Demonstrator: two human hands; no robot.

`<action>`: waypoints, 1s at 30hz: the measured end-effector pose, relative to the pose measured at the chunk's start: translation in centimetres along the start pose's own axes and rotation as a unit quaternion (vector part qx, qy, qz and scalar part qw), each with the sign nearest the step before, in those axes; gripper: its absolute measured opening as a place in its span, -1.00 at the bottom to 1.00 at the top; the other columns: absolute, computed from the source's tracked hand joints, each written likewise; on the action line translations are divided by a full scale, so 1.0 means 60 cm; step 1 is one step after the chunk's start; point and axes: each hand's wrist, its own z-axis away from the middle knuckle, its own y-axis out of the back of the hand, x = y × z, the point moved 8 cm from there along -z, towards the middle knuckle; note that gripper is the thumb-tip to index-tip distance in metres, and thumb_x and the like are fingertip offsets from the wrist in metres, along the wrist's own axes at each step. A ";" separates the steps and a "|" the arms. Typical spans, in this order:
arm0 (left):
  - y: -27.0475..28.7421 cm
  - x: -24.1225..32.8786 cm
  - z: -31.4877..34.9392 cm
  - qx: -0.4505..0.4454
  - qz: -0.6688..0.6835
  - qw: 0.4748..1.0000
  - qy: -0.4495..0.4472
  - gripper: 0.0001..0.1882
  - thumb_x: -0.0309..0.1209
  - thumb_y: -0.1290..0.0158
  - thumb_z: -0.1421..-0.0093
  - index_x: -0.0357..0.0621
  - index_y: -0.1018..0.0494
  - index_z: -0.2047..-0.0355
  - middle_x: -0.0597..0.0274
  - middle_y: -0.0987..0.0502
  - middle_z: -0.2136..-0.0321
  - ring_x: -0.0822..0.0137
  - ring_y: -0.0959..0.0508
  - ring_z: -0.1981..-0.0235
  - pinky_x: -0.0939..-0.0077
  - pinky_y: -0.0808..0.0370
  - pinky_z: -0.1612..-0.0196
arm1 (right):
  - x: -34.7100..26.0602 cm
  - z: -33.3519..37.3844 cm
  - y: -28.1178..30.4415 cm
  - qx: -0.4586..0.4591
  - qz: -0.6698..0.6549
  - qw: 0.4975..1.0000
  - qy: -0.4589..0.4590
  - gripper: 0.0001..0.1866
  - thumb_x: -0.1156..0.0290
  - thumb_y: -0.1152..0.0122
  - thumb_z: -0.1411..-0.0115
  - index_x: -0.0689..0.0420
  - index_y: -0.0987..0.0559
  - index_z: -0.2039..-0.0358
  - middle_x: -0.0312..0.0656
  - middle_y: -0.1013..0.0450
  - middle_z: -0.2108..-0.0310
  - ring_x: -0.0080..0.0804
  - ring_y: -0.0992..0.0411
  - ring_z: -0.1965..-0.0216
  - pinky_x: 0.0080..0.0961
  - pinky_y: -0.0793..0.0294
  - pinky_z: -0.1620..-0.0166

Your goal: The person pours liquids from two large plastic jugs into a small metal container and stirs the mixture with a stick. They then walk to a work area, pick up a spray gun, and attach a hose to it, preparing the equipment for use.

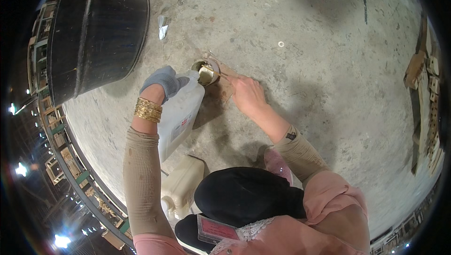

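My left hand (pixel 164 80), in a grey glove, is closed on the upper end of a translucent white jerrycan (pixel 181 114). The jerrycan is tilted, its mouth at the rim of a small round cup (pixel 215 69) on the floor. Something pale shows inside the cup; whether liquid is flowing cannot be made out. My bare right hand (pixel 249 94) is beside the cup, its fingers closed on a thin stick (pixel 213 71) that reaches over the rim. The fingertips are partly hidden. A second, yellowish jerrycan (pixel 184 180) stands nearer to me.
A large black bucket (pixel 101 34) stands at the far left. A crumpled white scrap (pixel 162 28) and a small pale ring (pixel 281 44) lie on the concrete floor (pixel 319 67). Wooden pieces (pixel 430 90) line the right edge; shelving (pixel 70 170) runs along the left.
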 end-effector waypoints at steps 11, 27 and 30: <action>0.000 -0.001 0.004 -0.010 -0.003 1.000 0.019 -0.46 -0.01 -0.03 -0.06 -0.36 -0.48 0.32 -0.10 -0.52 0.37 0.08 -0.54 0.35 0.34 -0.42 0.26 | -0.009 0.002 0.005 -0.008 -0.031 0.999 -0.011 -0.65 0.59 0.09 -0.05 0.12 -0.50 0.13 0.03 -0.43 0.35 0.02 -0.43 0.36 -0.16 -0.43 0.29; -0.002 -0.006 0.001 0.017 0.002 1.000 0.003 -0.47 -0.02 -0.05 -0.04 -0.37 -0.48 0.38 -0.09 -0.51 0.46 0.07 -0.53 0.43 0.33 -0.41 0.32 | -0.005 0.002 -0.007 0.002 -0.125 0.992 -0.013 -0.73 0.50 0.07 -0.12 0.12 -0.52 0.17 0.03 -0.45 0.37 0.01 -0.43 0.33 -0.16 -0.41 0.26; 0.003 0.003 0.005 0.010 0.010 1.000 0.003 -0.48 -0.01 -0.05 -0.04 -0.36 -0.48 0.39 -0.10 -0.51 0.46 0.06 -0.53 0.42 0.33 -0.41 0.31 | 0.003 0.001 -0.004 0.020 -0.131 0.991 -0.004 -0.73 0.49 0.07 -0.12 0.12 -0.52 0.17 0.02 -0.45 0.37 0.00 -0.43 0.33 -0.17 -0.41 0.26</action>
